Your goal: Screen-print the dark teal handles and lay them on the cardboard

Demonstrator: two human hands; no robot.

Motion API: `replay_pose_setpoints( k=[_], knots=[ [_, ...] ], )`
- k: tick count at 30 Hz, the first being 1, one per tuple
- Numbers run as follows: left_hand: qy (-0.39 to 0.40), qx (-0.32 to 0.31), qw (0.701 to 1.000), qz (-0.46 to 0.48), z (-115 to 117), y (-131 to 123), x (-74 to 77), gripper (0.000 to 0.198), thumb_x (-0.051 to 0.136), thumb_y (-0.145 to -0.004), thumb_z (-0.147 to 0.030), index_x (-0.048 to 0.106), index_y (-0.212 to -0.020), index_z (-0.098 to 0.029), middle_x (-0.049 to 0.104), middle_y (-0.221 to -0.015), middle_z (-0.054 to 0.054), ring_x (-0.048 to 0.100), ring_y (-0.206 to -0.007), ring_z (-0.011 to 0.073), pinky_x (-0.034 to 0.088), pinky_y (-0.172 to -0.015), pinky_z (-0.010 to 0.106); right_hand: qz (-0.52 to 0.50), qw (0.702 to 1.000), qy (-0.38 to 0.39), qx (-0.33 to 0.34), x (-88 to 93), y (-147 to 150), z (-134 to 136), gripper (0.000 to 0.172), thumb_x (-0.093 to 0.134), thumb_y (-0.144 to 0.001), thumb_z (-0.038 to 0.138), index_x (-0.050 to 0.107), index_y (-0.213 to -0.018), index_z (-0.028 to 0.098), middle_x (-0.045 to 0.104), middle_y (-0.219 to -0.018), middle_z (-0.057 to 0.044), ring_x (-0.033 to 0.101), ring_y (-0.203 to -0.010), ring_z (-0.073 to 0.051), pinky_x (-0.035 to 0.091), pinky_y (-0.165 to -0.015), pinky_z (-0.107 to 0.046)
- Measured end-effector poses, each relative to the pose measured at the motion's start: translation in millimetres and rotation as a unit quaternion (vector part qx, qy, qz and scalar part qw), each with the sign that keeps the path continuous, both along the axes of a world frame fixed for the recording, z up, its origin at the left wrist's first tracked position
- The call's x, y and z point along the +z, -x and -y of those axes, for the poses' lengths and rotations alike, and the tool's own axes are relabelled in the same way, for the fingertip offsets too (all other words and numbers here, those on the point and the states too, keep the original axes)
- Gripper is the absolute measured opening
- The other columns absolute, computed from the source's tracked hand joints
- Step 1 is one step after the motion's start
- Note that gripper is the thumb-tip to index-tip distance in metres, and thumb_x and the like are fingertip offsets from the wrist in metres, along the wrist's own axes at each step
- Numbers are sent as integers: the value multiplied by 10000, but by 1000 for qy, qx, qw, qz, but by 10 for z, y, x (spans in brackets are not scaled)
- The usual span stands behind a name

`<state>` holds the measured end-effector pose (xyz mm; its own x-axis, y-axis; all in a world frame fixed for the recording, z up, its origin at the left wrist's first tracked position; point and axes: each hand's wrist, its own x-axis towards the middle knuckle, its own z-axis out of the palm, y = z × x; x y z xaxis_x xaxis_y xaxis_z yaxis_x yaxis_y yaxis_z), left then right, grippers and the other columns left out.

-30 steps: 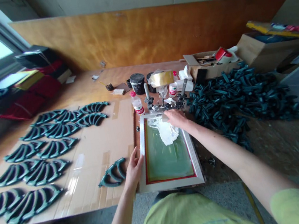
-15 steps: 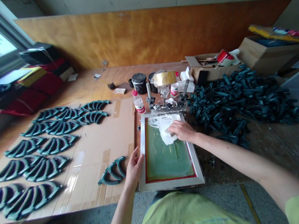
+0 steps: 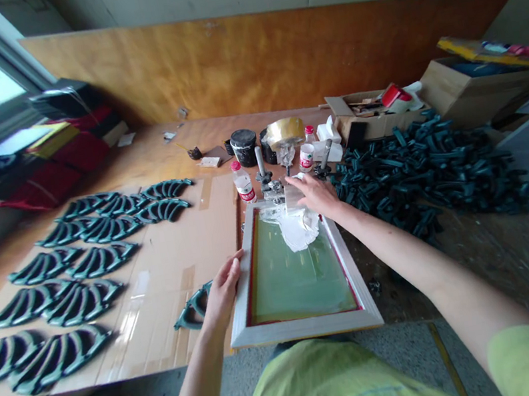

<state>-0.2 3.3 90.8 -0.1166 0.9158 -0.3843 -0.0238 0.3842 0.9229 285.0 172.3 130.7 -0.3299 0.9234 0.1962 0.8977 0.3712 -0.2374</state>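
A screen printing frame (image 3: 365, 299) lies before me, with grey rails around a green mesh (image 3: 298, 280). White ink (image 3: 298, 227) is heaped on the far part of the mesh. My left hand (image 3: 223, 287) grips the frame's left rail, its thumb on the edge and its fingers partly hidden. At the frame's far end my right hand (image 3: 315, 195) is closed on a flat, pale squeegee (image 3: 294, 200), held upright with its lower edge by the ink. Metal hinge clamps (image 3: 265, 176) stand just behind the frame. Left of my left hand lies one dark green curved, ribbed part (image 3: 193, 310).
Rows of similar ribbed parts (image 3: 83, 299) lie on cardboard (image 3: 161, 310) at left. A heap of dark green pieces (image 3: 417, 172) spreads on the right. Behind the frame stand a red-capped bottle (image 3: 244, 184), black tubs (image 3: 244, 147) and a tape roll (image 3: 284, 132). Boxes (image 3: 378, 118) stand beyond.
The frame's near end has risen toward me, with my left hand shifted left along with it. My right hand has moved the squeegee away from me, to the frame's far end.
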Motion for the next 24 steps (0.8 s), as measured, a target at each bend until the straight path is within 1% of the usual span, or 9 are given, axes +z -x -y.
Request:
replay_pose_setpoints(
  k=[3,6,9,12,15,17,19,21,24],
  knots=[
    [-41,19,999,-9,-195,-35,320,669,551,-733,-741,708,-1041,-168,705,-791,31,615,-626,171,470,-551,255,-56,991,-76,-95,8,-308,-35,512,631,-849,239,521,-1349,246,619,-1176,-85,605,-1004,-241,489,-802,-324],
    [-148,61,987,28,-497,-120,595,635,516,-760,-735,688,-987,-167,715,-873,49,650,-722,178,514,-626,265,-72,984,-52,-156,-210,-604,140,248,530,-895,222,650,-1103,156,690,-979,-63,623,-883,-190,494,-766,-282],
    [-221,65,971,63,-808,-204,834,548,525,-801,-659,646,-991,-159,711,-857,67,668,-790,183,540,-651,270,-53,992,10,-113,-591,-653,458,186,555,-886,297,675,-899,155,700,-841,-14,617,-769,-135,477,-693,-211],
    [-233,81,966,75,-940,-271,927,500,498,-834,-636,617,-962,-167,690,-761,52,667,-746,162,539,-624,246,-13,998,54,-4,-896,-513,718,285,686,-824,354,656,-1045,177,694,-974,-52,619,-913,-175,468,-771,-255],
    [-186,112,971,98,-745,-407,705,532,513,-834,-638,586,-1082,-173,710,-819,57,669,-709,151,530,-591,236,28,996,75,38,-939,-328,849,261,675,-846,318,638,-1078,203,639,-1058,-91,566,-1026,-228,448,-857,-336],
    [-57,51,990,119,-458,-563,406,588,557,-814,-634,584,-1134,-141,731,-888,112,687,-710,183,530,-556,254,25,997,66,30,-844,-167,958,168,634,-877,305,646,-1001,193,616,-1010,-96,547,-999,-237,440,-863,-354],
    [99,-51,983,148,-135,-730,86,614,588,-804,-622,595,-1168,-127,725,-1031,183,713,-820,250,549,-561,293,13,998,40,53,-725,48,1143,148,601,-897,314,644,-960,188,605,-966,-96,534,-970,-241,433,-858,-361],
    [155,-51,967,194,137,-823,-170,529,592,-820,-588,623,-1105,-144,723,-1057,171,711,-908,270,568,-621,319,5,991,21,132,-645,262,1364,155,557,-923,316,644,-959,193,605,-931,-84,531,-947,-231,428,-846,-350],
    [177,21,962,207,372,-634,-406,351,597,-839,-499,634,-827,-150,727,-787,97,726,-827,243,555,-617,283,-5,969,48,244,-637,288,1561,206,531,-939,339,632,-1077,224,630,-948,-51,548,-931,-197,427,-835,-313]
  ],
)
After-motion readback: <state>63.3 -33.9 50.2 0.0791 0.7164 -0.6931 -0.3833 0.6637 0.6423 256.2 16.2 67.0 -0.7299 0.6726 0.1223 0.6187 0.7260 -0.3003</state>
